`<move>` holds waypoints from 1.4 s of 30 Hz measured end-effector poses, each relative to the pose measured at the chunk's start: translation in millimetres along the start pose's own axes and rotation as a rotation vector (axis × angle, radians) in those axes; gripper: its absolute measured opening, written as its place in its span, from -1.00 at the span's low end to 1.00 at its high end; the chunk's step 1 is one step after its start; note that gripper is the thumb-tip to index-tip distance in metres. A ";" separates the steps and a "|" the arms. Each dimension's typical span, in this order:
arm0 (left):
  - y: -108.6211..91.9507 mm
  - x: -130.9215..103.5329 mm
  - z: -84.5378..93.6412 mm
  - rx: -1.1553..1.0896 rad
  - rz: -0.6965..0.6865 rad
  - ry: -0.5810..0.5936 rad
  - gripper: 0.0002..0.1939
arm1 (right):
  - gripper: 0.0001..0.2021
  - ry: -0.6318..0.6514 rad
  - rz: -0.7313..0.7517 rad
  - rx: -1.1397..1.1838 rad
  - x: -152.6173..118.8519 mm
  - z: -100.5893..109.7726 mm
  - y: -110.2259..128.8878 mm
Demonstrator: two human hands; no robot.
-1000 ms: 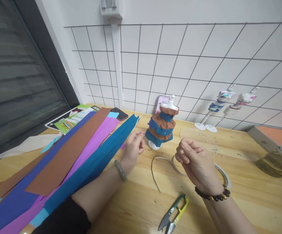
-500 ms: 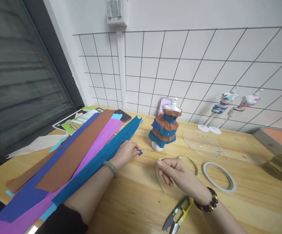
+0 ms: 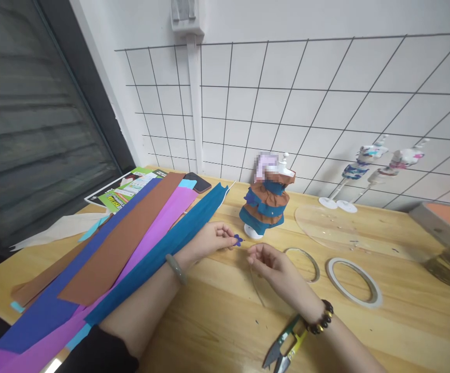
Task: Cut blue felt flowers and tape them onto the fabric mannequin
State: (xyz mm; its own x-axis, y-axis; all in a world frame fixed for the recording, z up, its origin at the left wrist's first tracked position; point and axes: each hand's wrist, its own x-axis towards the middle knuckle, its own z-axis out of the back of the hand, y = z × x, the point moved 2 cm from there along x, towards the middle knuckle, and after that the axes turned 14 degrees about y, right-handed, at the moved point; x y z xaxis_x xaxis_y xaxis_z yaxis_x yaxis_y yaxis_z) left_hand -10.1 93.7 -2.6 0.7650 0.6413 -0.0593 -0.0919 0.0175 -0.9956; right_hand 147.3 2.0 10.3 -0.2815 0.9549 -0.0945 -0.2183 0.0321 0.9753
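Note:
Between the thumb and fingers of my left hand (image 3: 215,239) is a small purple paper flower (image 3: 238,240), held just above the wooden table. My right hand (image 3: 273,267) is close by on the right, its fingers pinching a thin pale strip (image 3: 256,285) that hangs down toward the table. Behind both hands stands a small mannequin in a ruffled brown and teal paper dress (image 3: 268,203) on a white round base. Green and yellow snips (image 3: 285,344) lie below my right hand, partly under its wrist.
Long crepe paper strips (image 3: 124,238) in several colours cover the left side, with a phone (image 3: 198,182) behind them. Two tape rolls, the larger one white (image 3: 332,269), lie at right. Two small mannequins (image 3: 359,165) stand near the wall, beside a clear disc (image 3: 318,224).
My left hand has moved right with the purple flower, closer to my right hand. My right hand has shifted slightly, still with the thin strip. The view has tilted a little.

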 end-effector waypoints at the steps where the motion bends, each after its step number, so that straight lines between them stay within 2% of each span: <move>1: -2.9 -1.2 -3.3 -0.081 -0.004 0.031 -0.71 | -0.73 -0.034 0.013 0.014 1.5 1.0 -2.5; 5: -8.7 -3.9 -14.6 -0.135 -0.006 0.122 -0.66 | -0.63 -0.085 0.051 0.085 4.2 2.0 -5.3; 10: -6.0 -2.3 -22.8 -0.063 -0.015 0.195 -0.65 | -0.62 -0.051 0.070 0.175 3.9 -0.5 -1.6; 14: -6.1 -0.9 -23.9 -0.034 -0.029 0.185 -0.66 | -0.62 -0.034 0.067 0.207 4.3 -0.8 -3.1; 18: -7.5 -0.8 -22.8 -0.096 -0.046 0.179 -0.66 | -0.63 -0.027 0.059 0.202 5.0 -1.1 -6.4; 27: -1.8 -1.2 -22.3 -0.123 -0.040 0.250 -0.73 | -0.67 0.003 0.091 0.065 4.8 -5.2 -7.9; 36: 5.6 0.3 -21.2 -0.078 0.018 0.277 -0.67 | -0.68 0.024 0.090 -0.100 3.8 -6.8 -7.3; 42: 8.0 0.2 -19.8 -0.117 0.046 0.238 -0.65 | -0.67 0.006 0.099 -0.237 4.0 -4.9 -10.3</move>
State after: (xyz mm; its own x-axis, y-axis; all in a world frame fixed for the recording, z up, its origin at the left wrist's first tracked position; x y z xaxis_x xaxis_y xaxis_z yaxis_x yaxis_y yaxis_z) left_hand 1.9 78.8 -12.0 0.8912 0.4410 -0.1067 -0.0664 -0.1057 -0.9922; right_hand 143.9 4.0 -1.1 -0.3173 0.9483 -0.0028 -0.4021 -0.1318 0.9061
